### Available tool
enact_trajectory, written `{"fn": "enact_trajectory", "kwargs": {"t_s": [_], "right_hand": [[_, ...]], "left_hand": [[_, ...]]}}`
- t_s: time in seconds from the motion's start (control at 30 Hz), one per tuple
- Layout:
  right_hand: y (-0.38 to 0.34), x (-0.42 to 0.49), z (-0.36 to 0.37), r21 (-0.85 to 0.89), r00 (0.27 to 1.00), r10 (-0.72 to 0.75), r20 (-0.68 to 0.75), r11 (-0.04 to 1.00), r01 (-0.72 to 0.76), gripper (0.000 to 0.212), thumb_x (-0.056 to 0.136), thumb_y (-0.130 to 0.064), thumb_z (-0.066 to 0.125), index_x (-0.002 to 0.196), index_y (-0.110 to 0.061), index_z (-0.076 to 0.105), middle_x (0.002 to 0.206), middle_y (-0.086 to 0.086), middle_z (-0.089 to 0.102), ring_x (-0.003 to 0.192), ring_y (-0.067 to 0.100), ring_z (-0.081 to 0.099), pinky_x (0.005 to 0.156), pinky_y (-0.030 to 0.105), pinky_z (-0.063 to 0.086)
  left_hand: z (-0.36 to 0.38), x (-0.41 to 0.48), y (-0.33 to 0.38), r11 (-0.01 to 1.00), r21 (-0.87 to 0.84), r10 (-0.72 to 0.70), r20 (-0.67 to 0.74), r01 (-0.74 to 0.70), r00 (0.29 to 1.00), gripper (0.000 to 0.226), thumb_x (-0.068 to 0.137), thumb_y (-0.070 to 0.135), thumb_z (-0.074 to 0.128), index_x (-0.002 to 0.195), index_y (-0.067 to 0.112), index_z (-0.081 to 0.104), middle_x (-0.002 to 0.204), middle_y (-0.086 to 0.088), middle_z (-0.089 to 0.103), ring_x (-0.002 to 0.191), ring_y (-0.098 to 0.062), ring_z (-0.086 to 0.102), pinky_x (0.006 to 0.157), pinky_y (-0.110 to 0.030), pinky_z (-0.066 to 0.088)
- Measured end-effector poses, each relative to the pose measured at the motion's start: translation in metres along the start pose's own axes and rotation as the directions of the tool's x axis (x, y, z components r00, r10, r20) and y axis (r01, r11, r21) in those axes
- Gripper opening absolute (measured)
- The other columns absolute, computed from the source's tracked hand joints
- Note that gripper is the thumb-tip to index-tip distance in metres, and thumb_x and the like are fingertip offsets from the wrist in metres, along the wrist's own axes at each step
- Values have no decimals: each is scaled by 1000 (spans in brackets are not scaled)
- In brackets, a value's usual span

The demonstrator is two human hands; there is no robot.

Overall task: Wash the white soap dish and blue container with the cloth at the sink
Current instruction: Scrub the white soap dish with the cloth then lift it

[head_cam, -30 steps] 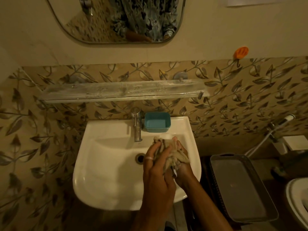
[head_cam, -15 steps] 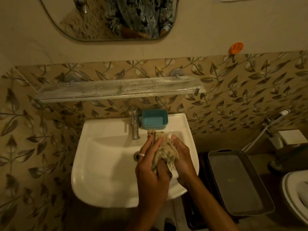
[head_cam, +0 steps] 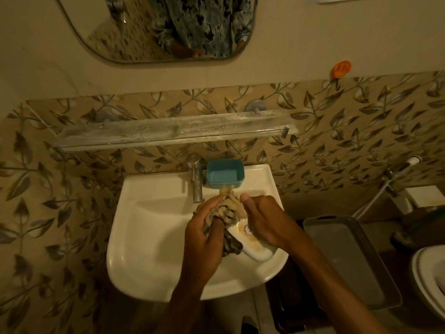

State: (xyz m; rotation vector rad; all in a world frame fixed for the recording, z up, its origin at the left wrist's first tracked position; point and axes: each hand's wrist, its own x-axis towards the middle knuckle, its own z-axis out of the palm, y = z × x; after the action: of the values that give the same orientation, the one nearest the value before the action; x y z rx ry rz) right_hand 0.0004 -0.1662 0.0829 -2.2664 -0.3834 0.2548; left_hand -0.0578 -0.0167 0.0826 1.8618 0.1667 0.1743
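Over the right half of the white sink (head_cam: 149, 237), my left hand (head_cam: 207, 239) grips a bunched striped cloth (head_cam: 226, 210) and presses it onto the white soap dish (head_cam: 252, 247). My right hand (head_cam: 265, 220) holds that dish from the right, tilted, its inner face with a stain and a small mark showing. The blue container (head_cam: 225, 174) stands upright on the sink's back ledge, just right of the metal tap (head_cam: 196, 182) and apart from both hands.
A glass shelf (head_cam: 168, 133) runs along the leaf-patterned tiles above the sink, under a mirror (head_cam: 168, 27). A grey tray (head_cam: 346, 259) sits on a dark crate at the right. A toilet rim (head_cam: 426, 280) and a spray hose (head_cam: 390, 182) are further right.
The cloth has slid off part of the soap dish, so its white inner face now shows below my right hand. Both hands stay together over the basin.
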Motion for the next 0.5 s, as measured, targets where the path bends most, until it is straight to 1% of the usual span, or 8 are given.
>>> {"fn": "enact_trajectory", "kwargs": {"t_s": [0.07,0.13,0.23,0.33,0.37,0.4,0.43,0.5], "right_hand": [[-6,-4,-1,-228,988,-71,137,968,101,35,99,-31,35,112,-11,60,107,12,65,101,26,58,90,38,47],[-4,-3,-5,-248,991,-94,100,962,116,38,100,-28,29,113,-5,57,108,16,60,101,30,54,84,32,40],[2,10,-6,-257,984,-168,-62,955,147,47,91,-34,26,105,-9,63,96,3,63,92,20,54,78,27,34],[8,18,-9,167,951,24,-310,985,30,44,85,-38,37,86,-11,71,67,-11,61,64,2,57,66,26,43],[8,16,-11,382,946,137,-293,924,-16,39,86,-38,46,85,-10,72,69,-5,65,64,1,62,64,25,49],[8,12,-11,612,958,224,-181,788,-69,35,84,-39,55,89,-9,72,78,2,70,71,2,67,66,24,54],[12,5,-6,801,967,252,-46,587,-115,37,78,-42,65,96,-11,71,90,10,73,83,10,70,72,27,57],[13,-8,11,957,965,250,85,251,-149,59,61,-44,81,108,-13,66,108,14,71,103,26,68,83,38,57]], "left_hand": [[-15,20,6,990,134,2,228,-33,974,34,92,5,49,118,23,60,119,5,64,110,-5,58,104,-31,44],[-23,29,10,995,94,-48,386,12,921,34,90,7,53,118,25,62,118,8,66,110,-6,59,103,-33,44],[-17,16,14,996,-39,-65,366,86,928,36,84,8,63,108,35,62,107,13,69,101,-2,64,90,-26,51],[-10,4,2,981,-147,-84,251,124,964,44,82,0,62,110,34,60,105,13,71,100,-5,66,86,-25,54],[-10,4,-3,952,-247,-128,216,181,968,47,83,-3,60,117,29,59,110,6,70,104,-13,66,87,-31,55],[-11,7,-9,887,-387,-188,193,251,963,47,83,-4,57,123,22,57,115,-2,69,106,-21,66,87,-37,56],[-12,9,-13,795,-520,-246,192,311,950,47,85,-3,53,126,19,54,116,-7,68,106,-26,66,84,-39,57],[-12,12,-18,650,-658,-344,190,379,919,44,89,-1,47,127,20,52,115,-9,68,102,-28,67,75,-36,60]]}}
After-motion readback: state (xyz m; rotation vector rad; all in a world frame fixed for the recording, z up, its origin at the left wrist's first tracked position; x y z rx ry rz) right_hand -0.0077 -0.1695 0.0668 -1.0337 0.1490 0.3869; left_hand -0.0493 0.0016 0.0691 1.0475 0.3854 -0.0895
